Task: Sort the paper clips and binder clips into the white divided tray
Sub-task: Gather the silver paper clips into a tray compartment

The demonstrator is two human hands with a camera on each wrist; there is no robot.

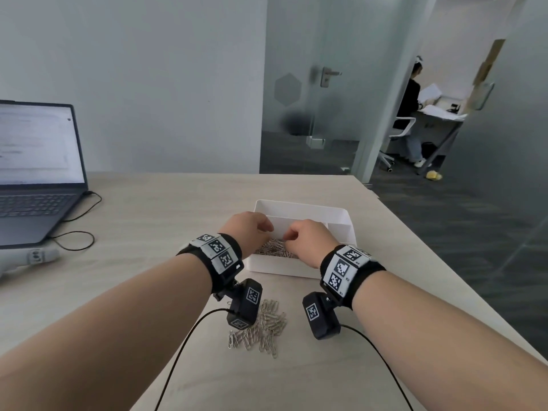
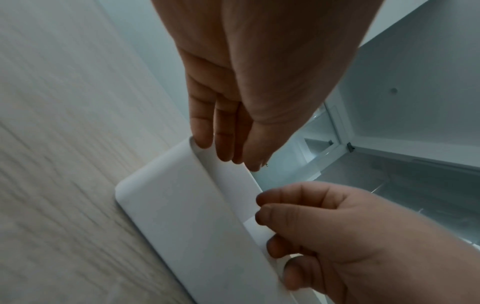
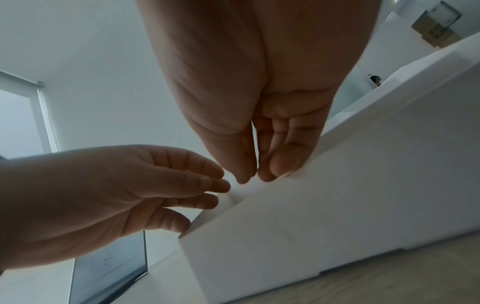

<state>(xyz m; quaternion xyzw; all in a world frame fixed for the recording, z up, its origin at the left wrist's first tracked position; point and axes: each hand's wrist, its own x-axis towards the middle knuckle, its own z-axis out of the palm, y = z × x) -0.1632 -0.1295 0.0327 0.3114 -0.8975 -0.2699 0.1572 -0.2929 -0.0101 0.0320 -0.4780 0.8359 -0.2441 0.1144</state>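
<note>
The white divided tray (image 1: 299,207) sits mid-table, with a heap of silver paper clips (image 1: 271,249) in its near compartment. Both hands hover over that compartment, close together. My left hand (image 1: 267,228) points its fingers down and nearly straight (image 2: 226,152) over the tray wall (image 2: 182,216); a tiny metal glint shows beside the thumb tip. My right hand (image 1: 290,237) has its thumb and fingertips pressed together (image 3: 257,178) just above the tray rim (image 3: 337,205), and no clip shows between them. A loose pile of paper clips (image 1: 261,330) lies on the table before the tray. No binder clips are in view.
An open laptop (image 1: 38,173) stands at the far left with a black cable (image 1: 77,232) looping beside it. A grey object (image 1: 35,256) lies near the left edge. The table's right edge (image 1: 415,232) runs diagonally past the tray. A seated person is beyond the glass door.
</note>
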